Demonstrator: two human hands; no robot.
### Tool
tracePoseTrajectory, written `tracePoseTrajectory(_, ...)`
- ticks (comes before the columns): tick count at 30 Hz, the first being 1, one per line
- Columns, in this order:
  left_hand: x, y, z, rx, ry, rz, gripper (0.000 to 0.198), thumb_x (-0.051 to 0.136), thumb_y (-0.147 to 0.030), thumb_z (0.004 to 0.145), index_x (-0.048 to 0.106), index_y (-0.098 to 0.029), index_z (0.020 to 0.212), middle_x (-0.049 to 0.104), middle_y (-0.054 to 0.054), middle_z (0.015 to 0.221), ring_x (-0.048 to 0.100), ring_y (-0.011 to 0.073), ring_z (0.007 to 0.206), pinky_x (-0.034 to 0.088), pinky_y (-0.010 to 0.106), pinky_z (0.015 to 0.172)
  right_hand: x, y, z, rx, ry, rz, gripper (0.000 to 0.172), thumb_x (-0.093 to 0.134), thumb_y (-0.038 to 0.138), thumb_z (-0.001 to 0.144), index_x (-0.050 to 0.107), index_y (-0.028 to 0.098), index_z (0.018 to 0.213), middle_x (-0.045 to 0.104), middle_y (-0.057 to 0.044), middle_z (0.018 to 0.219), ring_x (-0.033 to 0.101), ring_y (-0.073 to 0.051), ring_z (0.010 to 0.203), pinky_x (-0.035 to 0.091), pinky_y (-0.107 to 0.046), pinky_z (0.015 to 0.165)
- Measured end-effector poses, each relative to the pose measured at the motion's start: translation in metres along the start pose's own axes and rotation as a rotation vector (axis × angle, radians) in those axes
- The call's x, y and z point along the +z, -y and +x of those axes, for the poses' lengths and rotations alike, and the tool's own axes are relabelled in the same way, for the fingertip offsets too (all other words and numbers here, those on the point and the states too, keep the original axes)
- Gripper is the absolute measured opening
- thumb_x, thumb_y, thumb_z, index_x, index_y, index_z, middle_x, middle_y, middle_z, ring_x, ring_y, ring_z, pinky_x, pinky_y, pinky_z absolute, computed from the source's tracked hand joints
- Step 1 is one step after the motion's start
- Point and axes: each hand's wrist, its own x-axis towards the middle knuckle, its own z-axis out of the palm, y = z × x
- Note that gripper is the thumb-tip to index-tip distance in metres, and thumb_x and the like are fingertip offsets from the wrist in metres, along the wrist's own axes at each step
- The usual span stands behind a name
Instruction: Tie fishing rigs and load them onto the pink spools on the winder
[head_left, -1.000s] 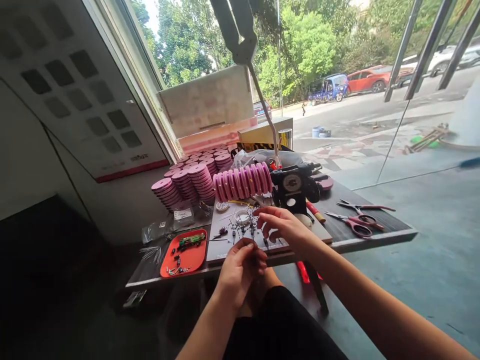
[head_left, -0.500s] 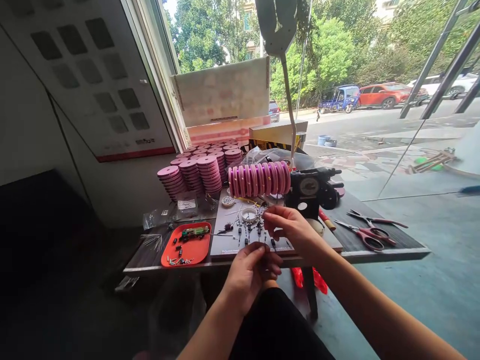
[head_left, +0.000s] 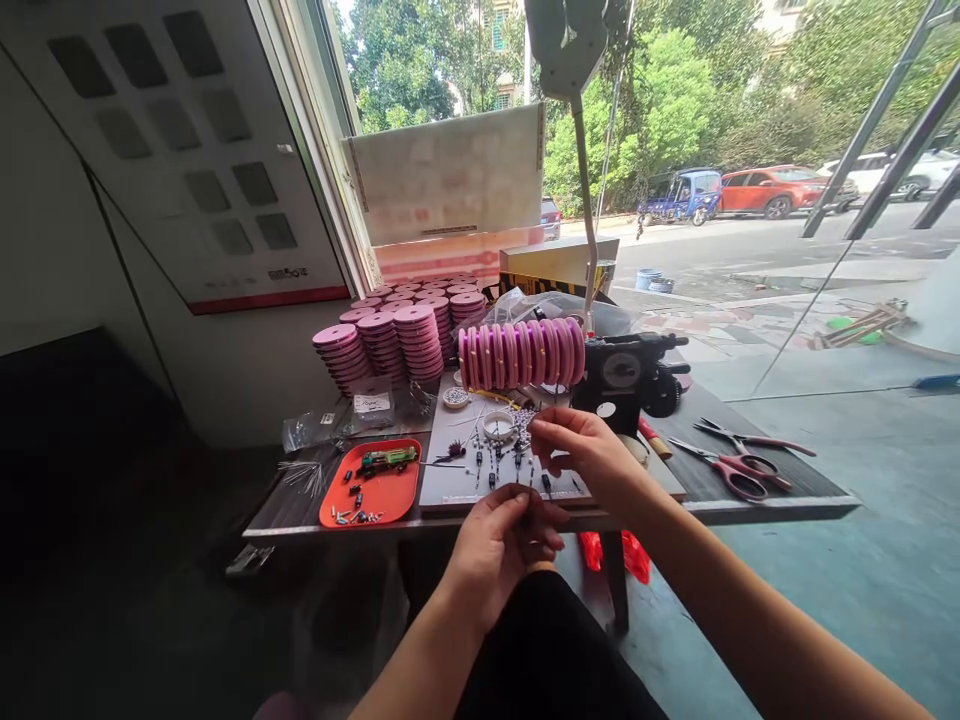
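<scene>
My left hand (head_left: 497,545) is held just below the table's front edge, its fingers pinched together on something too small to make out. My right hand (head_left: 583,452) hovers over the grey work board (head_left: 450,486), fingertips pinched, a little above my left hand. Small dark fishing-rig pieces (head_left: 496,458) lie in a row on the board beside a small white cup (head_left: 498,427). A row of pink line spools (head_left: 521,353) sits on a black winder (head_left: 628,373) just behind my right hand.
An orange tray (head_left: 390,497) with small parts lies left of the board. Stacks of pink spools (head_left: 390,340) stand at the back left. Red-handled scissors and pliers (head_left: 731,470) lie at the right of the dark table (head_left: 780,492). A lamp arm (head_left: 583,180) rises overhead.
The view has shifted, so the table sits slightly further right in the picture. Both hands keep nearly the same pinched pose, with my right hand a touch closer to my left.
</scene>
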Motion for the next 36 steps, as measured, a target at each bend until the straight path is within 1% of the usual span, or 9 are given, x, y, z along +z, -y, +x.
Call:
tracePoseTrajectory(12,0.002,-0.001,0.000,-0.021,-0.015,0.043,0.008,0.056,-0.016,0.072,0.052,-0.013,0.065,0.068,0.010,0.064,0.058,0.0133,0.049,0.040,0.022,0.048,-0.002,0.009,0.012,-0.082,-0.092,0.026,0.029,0.065,0.042,0.063,0.052,0.017,0.071,0.052,0.004,0.053,0.042,-0.006,0.044,0.031,-0.020,0.042)
tracePoseTrajectory(18,-0.010,0.001,0.006,-0.012,-0.004,0.172,0.011,0.061,-0.023,0.071,0.055,-0.014,0.069,0.069,0.010,0.067,0.059,0.0144,0.052,0.042,0.025,0.054,-0.003,0.012,0.020,-0.104,-0.089,0.009,0.030,0.068,0.041,0.058,0.052,0.017,0.063,0.046,0.006,0.048,0.035,-0.005,0.041,0.024,-0.020,0.040)
tracePoseTrajectory(20,-0.010,-0.004,0.013,0.106,-0.028,0.305,0.016,0.064,-0.024,0.069,0.059,-0.015,0.082,0.070,0.008,0.076,0.061,0.0168,0.064,0.043,0.028,0.064,-0.005,0.015,0.021,-0.094,-0.083,-0.006,0.030,0.070,0.041,0.056,0.053,0.016,0.061,0.042,0.007,0.046,0.030,-0.004,0.040,0.021,-0.020,0.040)
tracePoseTrajectory(22,-0.003,-0.013,0.024,0.308,-0.048,0.410,0.029,0.068,-0.021,0.067,0.061,-0.018,0.096,0.068,0.006,0.091,0.059,0.0178,0.084,0.040,0.028,0.078,-0.007,0.018,0.021,-0.080,-0.080,-0.026,0.031,0.072,0.039,0.053,0.055,0.015,0.061,0.041,0.008,0.046,0.029,-0.004,0.041,0.020,-0.020,0.041)
tracePoseTrajectory(24,0.009,-0.023,0.037,0.456,-0.021,0.420,0.029,0.069,-0.021,0.066,0.065,-0.018,0.094,0.066,0.004,0.099,0.053,0.0176,0.097,0.034,0.026,0.088,-0.010,0.020,0.021,-0.075,-0.075,-0.049,0.031,0.074,0.038,0.052,0.057,0.013,0.061,0.045,0.006,0.049,0.030,-0.003,0.043,0.021,-0.020,0.042)
tracePoseTrajectory(25,0.016,-0.028,0.043,0.471,0.008,0.396,0.025,0.069,-0.023,0.066,0.067,-0.017,0.089,0.066,0.004,0.096,0.053,0.0176,0.097,0.033,0.025,0.089,-0.012,0.021,0.021,-0.076,-0.071,-0.058,0.031,0.074,0.037,0.052,0.058,0.012,0.061,0.047,0.005,0.051,0.031,-0.003,0.044,0.020,-0.020,0.043)
tracePoseTrajectory(30,0.041,-0.037,0.067,0.377,0.082,0.253,0.020,0.070,-0.030,0.061,0.067,-0.014,0.072,0.065,0.001,0.068,0.056,0.0133,0.068,0.041,0.025,0.072,-0.017,0.021,0.023,-0.078,-0.043,-0.074,0.029,0.071,0.037,0.055,0.059,0.012,0.063,0.048,0.004,0.051,0.035,-0.005,0.045,0.020,-0.021,0.044)
tracePoseTrajectory(33,0.040,-0.035,0.068,0.295,0.067,0.169,0.017,0.071,-0.028,0.058,0.065,-0.015,0.069,0.061,-0.002,0.060,0.053,0.0090,0.058,0.041,0.022,0.063,-0.016,0.021,0.022,-0.078,-0.039,-0.075,0.030,0.070,0.039,0.055,0.057,0.013,0.062,0.046,0.005,0.049,0.034,-0.005,0.044,0.020,-0.021,0.044)
tracePoseTrajectory(36,0.033,-0.032,0.059,0.206,0.055,0.128,0.013,0.069,-0.023,0.057,0.061,-0.015,0.064,0.059,-0.002,0.056,0.054,0.0095,0.055,0.041,0.022,0.057,-0.014,0.020,0.020,-0.086,-0.020,-0.084,0.031,0.069,0.040,0.056,0.054,0.013,0.059,0.043,0.006,0.046,0.032,-0.004,0.042,0.020,-0.021,0.043)
